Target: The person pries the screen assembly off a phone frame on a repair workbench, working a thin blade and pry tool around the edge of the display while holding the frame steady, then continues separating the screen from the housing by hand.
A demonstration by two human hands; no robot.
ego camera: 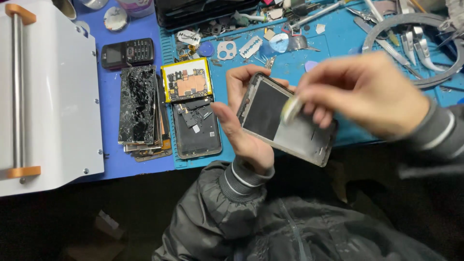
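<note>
While left hand (244, 130) grips, phone frame (270, 113) sits between fingers.

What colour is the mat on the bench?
Blue, seen best in the head view: the mat.

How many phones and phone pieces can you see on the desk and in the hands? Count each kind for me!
Small black keypad phone: 1
Stack of cracked black glass screens: 1
Opened phone body showing a yellow-edged battery and circuit board: 1
Grey metal phone frame held in the left hand: 1
Total: 4
</note>
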